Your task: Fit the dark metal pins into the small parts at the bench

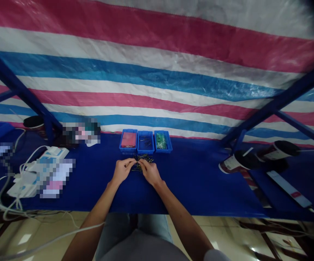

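Observation:
My left hand (123,170) is closed in a pinch at the left side of a pile of thin dark and brassy pieces (145,158), which look like screws. My right hand (151,172) pinches just across from it, its fingertips close to those of the left. Whatever lies between the fingertips is too small to make out. Right behind the pile stand three small blue bins in a row. Pinkish-red flat pieces (129,139) fill the left bin, a few thin dark pieces (145,140) lie in the middle bin (146,150), and green and clear small pieces (161,141) are in the right bin.
A white power strip (29,177) with tangled cables lies on the blue tabletop (200,181) at the left. Lidded cups (234,162) and a long pale box (289,188) are at the right. Blue frame bars and a striped sheet (157,83) stand behind.

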Tool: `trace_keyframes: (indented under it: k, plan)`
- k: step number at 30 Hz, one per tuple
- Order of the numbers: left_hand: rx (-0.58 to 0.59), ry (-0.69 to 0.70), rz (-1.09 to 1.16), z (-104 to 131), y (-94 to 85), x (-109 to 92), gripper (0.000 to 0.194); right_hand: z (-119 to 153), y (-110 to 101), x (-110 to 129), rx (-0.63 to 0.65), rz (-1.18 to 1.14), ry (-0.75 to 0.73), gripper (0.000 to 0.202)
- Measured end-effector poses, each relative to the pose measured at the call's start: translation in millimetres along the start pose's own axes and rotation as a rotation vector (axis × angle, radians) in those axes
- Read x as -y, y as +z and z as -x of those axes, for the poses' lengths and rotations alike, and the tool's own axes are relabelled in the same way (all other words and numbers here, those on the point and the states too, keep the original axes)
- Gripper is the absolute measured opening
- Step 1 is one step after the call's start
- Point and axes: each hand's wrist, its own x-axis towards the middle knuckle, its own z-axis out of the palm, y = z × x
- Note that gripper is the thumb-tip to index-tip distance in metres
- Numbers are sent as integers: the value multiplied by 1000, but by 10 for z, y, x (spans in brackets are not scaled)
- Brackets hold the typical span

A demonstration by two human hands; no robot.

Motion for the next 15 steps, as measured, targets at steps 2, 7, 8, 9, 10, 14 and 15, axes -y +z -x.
trace_keyframes:
  k: [2, 7, 8, 9, 10, 14, 15]
  plan:
    - [14, -9, 10, -5, -6, -5, 34, 3, 6, -6, -5, 20, -8, 26]
    - [46, -35, 30, -15, -19, 2, 35, 8, 20, -23, 6, 39, 5, 26]
    - [48, -39, 30, -17, -20, 6, 35, 9, 23, -28, 12, 44, 9, 26]
    - [48, -43, 31, -19, -20, 10, 35, 9, 27, -33, 15, 53, 11, 26]
    - [44, -47, 33, -22, -20, 14, 35, 10, 32, -38, 13, 63, 11, 27]
    - [38, -58, 48, -33, -15, 22, 34, 10, 47, -43, 8, 89, 7, 29]
    - [40, -59, 51, -37, -15, 21, 34, 9, 49, -40, 6, 91, 8, 29]
